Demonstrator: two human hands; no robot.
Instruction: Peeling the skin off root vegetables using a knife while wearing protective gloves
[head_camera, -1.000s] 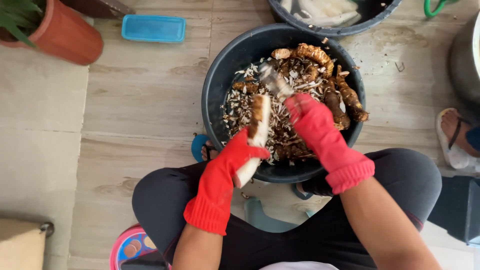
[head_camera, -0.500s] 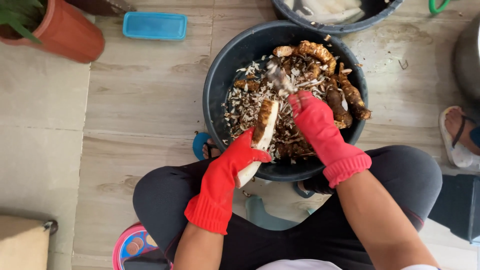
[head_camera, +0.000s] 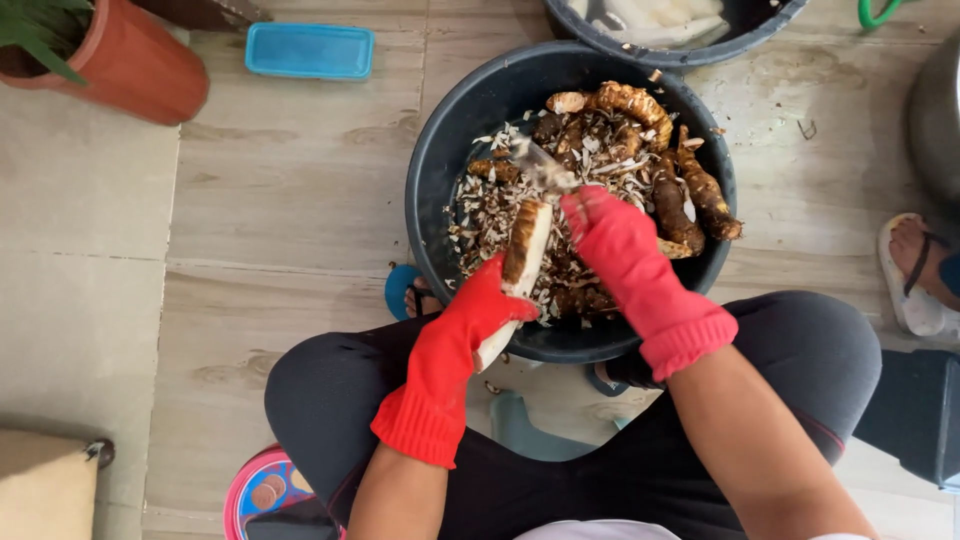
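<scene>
Both my hands wear red rubber gloves. My left hand (head_camera: 470, 325) grips a long cassava root (head_camera: 522, 250), partly peeled white, held tilted over a dark round tub (head_camera: 430, 150). My right hand (head_camera: 615, 240) holds a knife (head_camera: 540, 168) whose blade points up and left, just above the root's brown end. The tub holds several unpeeled brown roots (head_camera: 690, 190) and a heap of peel scraps (head_camera: 500, 200).
A second dark tub (head_camera: 700, 45) with white peeled pieces stands at the top edge. A blue lidded box (head_camera: 308, 50) and a terracotta plant pot (head_camera: 130, 65) sit at the upper left. Another person's sandalled foot (head_camera: 915, 265) is at the right.
The knife has lifted off the root towards the upper left, and my right hand has shifted slightly. The left hand keeps the root in much the same place.
</scene>
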